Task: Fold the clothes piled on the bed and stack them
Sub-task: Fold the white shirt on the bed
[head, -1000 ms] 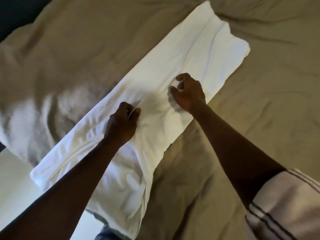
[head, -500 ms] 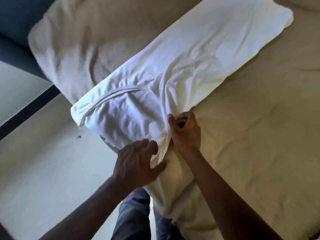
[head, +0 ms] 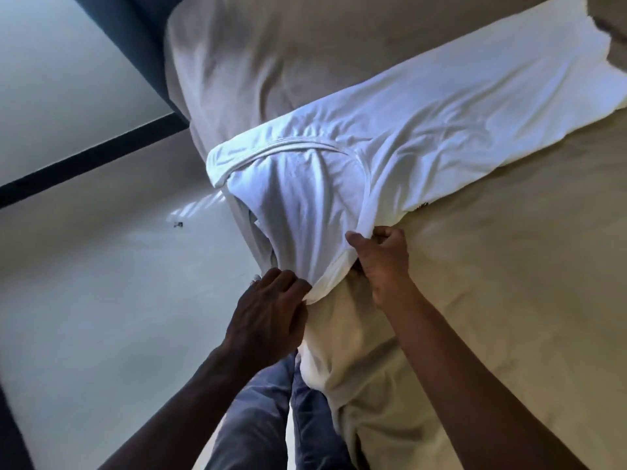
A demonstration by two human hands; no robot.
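Head view: white shirt [head: 424, 130] lies stretched diag. across the tan bed [head: 509, 300]. Its collar [head: 288, 145] end slumps over the bed's near corner toward the floor [head: 101, 300]. It looks light, soft & limp, prob. no stiffness, so it'll sag & crease wherever unsupported. Best taken at an edge or fold w/ two spaced pinches, not mid-cloth. Left hand [head: 268, 317] has fingers curled, pinching the shirt's near edge. Right hand [head: 383, 262] is just beside it, thumb on top, fingers tucked under, gripping a bunched fold. Both hands come in from below, close together at the bed's edge.
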